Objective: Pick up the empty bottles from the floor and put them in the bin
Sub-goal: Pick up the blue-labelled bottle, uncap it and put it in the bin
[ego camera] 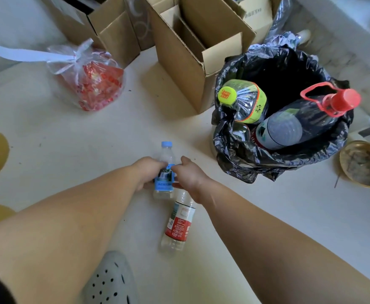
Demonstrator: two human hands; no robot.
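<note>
A small clear bottle with a blue cap and blue label (164,172) lies on the pale floor. My left hand (146,172) grips its left side. My right hand (189,174) touches its right side and also covers the neck of a second clear bottle with a red and white label (178,222), which lies on the floor just below. The bin (241,150), lined with a black bag, stands to the right. Inside it are a bottle with a yellow-green cap (243,99) and a big bottle with a red cap and handle (300,121).
Open cardboard boxes (192,55) stand behind the bottles, left of the bin. A clear bag with red contents (92,80) lies at the back left. A round brass-coloured dish (363,163) sits right of the bin. My grey perforated shoe (111,279) is at the bottom.
</note>
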